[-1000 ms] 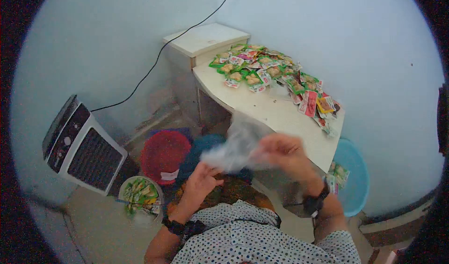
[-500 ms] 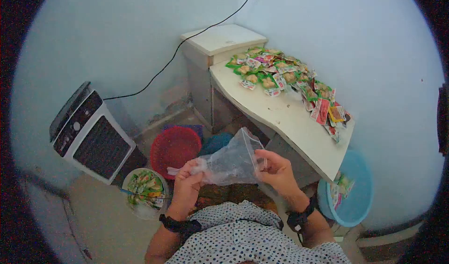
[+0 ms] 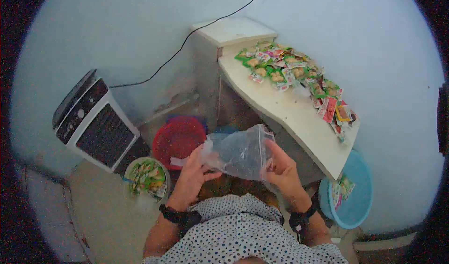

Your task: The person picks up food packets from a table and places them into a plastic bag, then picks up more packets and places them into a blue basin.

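A clear plastic zip bag (image 3: 238, 152) is stretched between my two hands above my lap. My left hand (image 3: 192, 174) holds its left end, fingers behind the plastic and thumb below. At the zip edge on the right, my right hand (image 3: 284, 170) pinches the bag between thumb and fingers. Nothing shows inside the bag. Beyond it, many small food packets (image 3: 294, 72), green, red and yellow, lie spread on a pale desk (image 3: 276, 109).
Left of me are a red basin (image 3: 177, 140), a round container (image 3: 167, 182) of green packets and a black-and-white appliance (image 3: 105, 133) with a cable. A blue basin (image 3: 362, 194) with a few packets stands at the right.
The bag is now spread wider and flatter. My left hand has opened its grip somewhat and shifted up along the bag's left end. The camera view has shifted slightly.
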